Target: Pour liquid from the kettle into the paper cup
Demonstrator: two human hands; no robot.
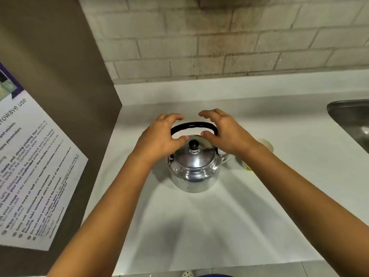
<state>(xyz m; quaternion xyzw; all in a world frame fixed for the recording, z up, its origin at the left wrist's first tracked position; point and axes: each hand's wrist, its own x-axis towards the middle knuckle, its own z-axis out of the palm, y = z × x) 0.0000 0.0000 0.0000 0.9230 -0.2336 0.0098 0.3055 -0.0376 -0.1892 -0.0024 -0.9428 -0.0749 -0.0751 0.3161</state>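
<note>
The kettle [193,166] stands upright on the white surface [199,226], toward the back edge and nearer the left side wall than the sink [351,124] at the right edge. Its black bail handle [193,125] is raised and arches left to right, parallel to the back edge. The lid with its black knob [194,145] is seated.

The left hand [159,136] is at the left end of the handle and the right hand [225,132] at the right end. On both hands the fingers [173,117] are curved and spread open over the arch, with the thumbs just beneath it. Neither hand has closed on the handle; whether any fingertip touches it cannot be told.

The paper cup [259,150] stands just beside the kettle toward the right edge, largely hidden behind the right wrist. The spout [225,157] points toward it.

Judgement: the grasp is not yet made and no pouring has begun. The handle's long axis runs hand to hand, so either hand can close on it. The right hand is nearer the cup. Tilting must go rightward, along the spout line.
</note>
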